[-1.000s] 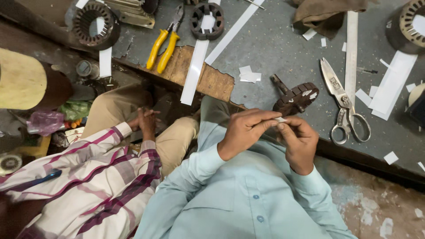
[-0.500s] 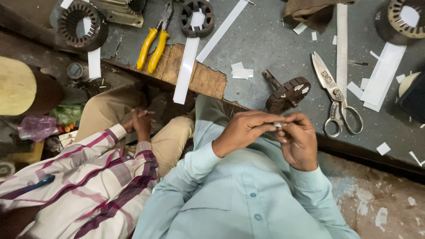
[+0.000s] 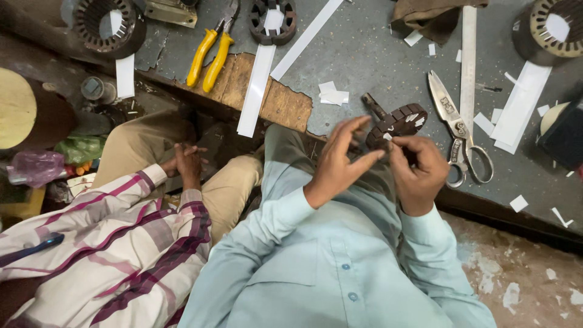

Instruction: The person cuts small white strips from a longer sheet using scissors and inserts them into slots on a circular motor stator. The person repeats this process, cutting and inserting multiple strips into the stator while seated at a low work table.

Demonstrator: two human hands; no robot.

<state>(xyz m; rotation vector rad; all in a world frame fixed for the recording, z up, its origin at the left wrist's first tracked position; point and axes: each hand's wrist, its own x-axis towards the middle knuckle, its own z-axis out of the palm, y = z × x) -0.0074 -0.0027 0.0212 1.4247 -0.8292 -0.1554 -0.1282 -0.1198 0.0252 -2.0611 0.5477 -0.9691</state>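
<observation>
- White paper slip [image 3: 387, 136], tiny, pinched between left hand [image 3: 340, 159] and right hand [image 3: 419, 170], just before the slotted core [image 3: 398, 121].
- Slip: likely light, flimsy, creases easily; take by its edges, fingertips narrow.
- Grey bench [image 3: 364, 54]: scissors [image 3: 458, 130], pliers [image 3: 209, 51], paper strips; cluttered workshop floor.

This is a motor repair workshop: beyond the fingers [image 3: 358, 130] lie slotted stator cores [image 3: 109, 24], yellow pliers [image 3: 209, 54], scissors [image 3: 461, 130] and white insulation paper strips [image 3: 258, 88].
</observation>
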